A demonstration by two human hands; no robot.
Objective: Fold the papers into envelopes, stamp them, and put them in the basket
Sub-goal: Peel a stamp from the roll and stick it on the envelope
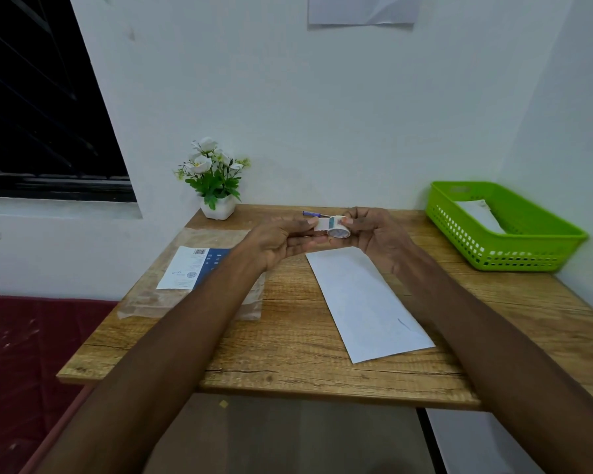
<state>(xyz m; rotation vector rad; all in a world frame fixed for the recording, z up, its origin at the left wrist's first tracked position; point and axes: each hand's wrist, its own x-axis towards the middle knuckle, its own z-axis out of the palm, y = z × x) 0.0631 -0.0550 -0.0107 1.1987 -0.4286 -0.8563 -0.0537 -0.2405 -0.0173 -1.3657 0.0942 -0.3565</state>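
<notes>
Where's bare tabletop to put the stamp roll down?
Free: the strip between the folded envelope and green basket, and the near edge below the plastic packet. Crowded: the back middle, where both hands, the stamp roll and pen sit.

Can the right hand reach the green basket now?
Probably yes, once freed: the right hand grips the stamp roll, but only bare table lies between it and the green basket.

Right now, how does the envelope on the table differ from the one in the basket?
The table envelope lies flat and fully visible on the wood; the basket envelope leans inside the green basket, partly hidden. The first looks larger in view. Both are white.
</notes>
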